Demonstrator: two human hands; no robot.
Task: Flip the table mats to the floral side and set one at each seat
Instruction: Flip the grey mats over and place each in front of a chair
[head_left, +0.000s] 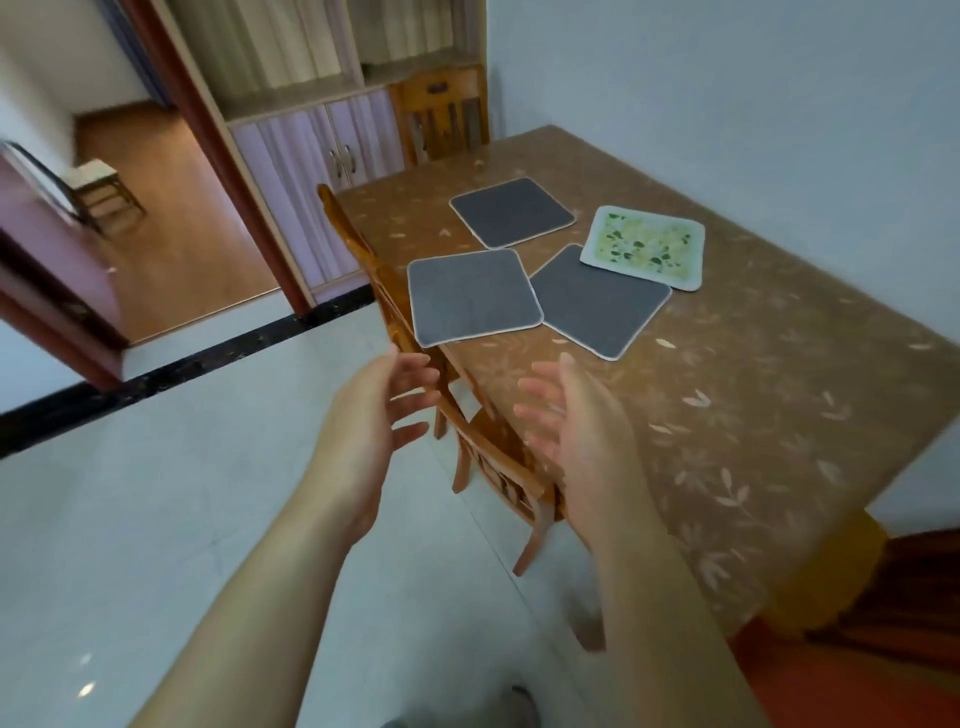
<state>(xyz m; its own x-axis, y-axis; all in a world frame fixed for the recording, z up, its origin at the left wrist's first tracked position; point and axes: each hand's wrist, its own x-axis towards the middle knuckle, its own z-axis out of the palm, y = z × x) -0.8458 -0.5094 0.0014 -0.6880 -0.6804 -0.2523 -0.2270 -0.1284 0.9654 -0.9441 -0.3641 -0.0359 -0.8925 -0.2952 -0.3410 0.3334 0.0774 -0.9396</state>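
Left hand: raised in the air in front of the near chair, fingers spread and relaxed, palm turned inward, holding nothing. Right hand: likewise raised, fingers loosely spread, palm facing the left, holding nothing, short of the tabletop edge. 4 mats on the brown leaf-patterned tabletop, grouped toward its middle: near-left grey mat, grey side up, at the tabletop edge by the chair back; middle grey mat, grey side up, just beside the first, corners almost touching; far grey mat, grey side up, apart from the others; floral mat, floral side up, overlapping the far corner of the middle grey mat. Second chair at the far end.
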